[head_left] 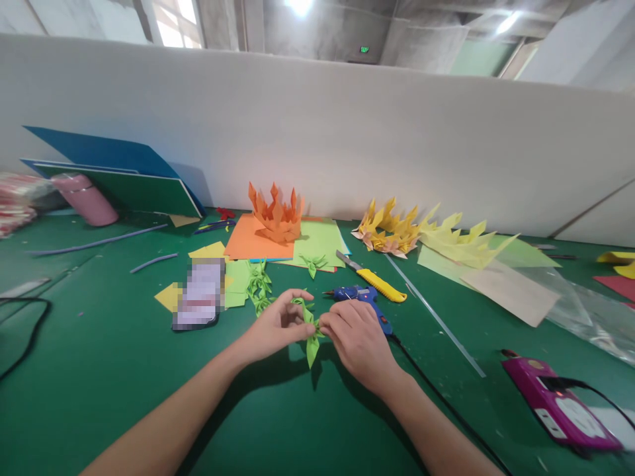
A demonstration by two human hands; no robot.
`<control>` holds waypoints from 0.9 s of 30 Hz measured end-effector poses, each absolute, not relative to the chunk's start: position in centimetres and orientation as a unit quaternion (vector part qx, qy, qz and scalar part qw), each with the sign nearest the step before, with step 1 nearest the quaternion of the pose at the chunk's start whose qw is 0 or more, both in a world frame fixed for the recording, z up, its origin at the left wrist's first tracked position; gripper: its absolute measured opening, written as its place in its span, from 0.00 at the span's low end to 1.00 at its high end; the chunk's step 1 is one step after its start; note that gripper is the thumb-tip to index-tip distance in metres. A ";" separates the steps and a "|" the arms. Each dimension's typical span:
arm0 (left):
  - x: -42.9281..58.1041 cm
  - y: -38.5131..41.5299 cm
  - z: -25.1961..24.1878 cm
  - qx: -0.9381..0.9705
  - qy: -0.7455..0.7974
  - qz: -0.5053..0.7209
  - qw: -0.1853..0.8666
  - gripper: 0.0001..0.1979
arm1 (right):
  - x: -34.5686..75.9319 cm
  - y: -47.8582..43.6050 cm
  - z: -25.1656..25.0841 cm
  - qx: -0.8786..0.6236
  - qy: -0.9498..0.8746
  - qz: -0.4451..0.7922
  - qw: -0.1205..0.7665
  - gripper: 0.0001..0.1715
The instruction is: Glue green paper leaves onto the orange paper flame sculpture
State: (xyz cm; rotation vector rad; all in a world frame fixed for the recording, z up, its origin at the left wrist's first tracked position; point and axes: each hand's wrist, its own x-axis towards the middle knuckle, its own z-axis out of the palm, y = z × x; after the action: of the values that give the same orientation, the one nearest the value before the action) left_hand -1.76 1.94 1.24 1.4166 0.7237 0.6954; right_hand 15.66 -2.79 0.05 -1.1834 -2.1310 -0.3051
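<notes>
A green folded-paper piece is held in the air above the table, between the person's two hands. The left hand is loosely curled, its thumb and arched fingers around the paper; the right hand has its fingertips pinched together on the piece's right side. Too hard a pinch could crush the pointed, leaf-like tips or tear a fold, since the paper looks thin and crisp. Just beyond the fingers lies a blue glue gun; its nozzle could burn a straying knuckle if hot, which cannot be told. The yellow utility knife, its blade bare, could nick a reaching hand.

Near the left hand, more green folded pieces cluster, spiky and layered. Farther back, an orange paper crown stands on flat sheets, and a yellow paper crown rises in sharp, petal-like points. A clear, slender stick lies to the right, smooth and straight.
</notes>
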 end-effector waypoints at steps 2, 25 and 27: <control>-1.7 1.9 1.3 0.623 0.320 0.308 0.644 0.26 | 15.7 -2.8 0.1 -0.452 -0.817 -0.118 0.339 0.17; -1.6 1.9 1.1 0.601 0.307 0.296 0.676 0.25 | 16.0 -3.0 0.9 -0.429 -0.831 -0.057 0.350 0.09; -1.6 1.9 0.9 0.601 0.305 0.295 0.678 0.25 | 16.0 -3.0 0.9 -0.424 -0.835 -0.060 0.345 0.09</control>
State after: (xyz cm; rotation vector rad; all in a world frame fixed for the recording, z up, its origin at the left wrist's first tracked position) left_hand -1.61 1.90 0.95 1.3496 0.6844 0.6626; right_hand 15.96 -3.01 0.86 -1.1015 -2.1682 -0.1564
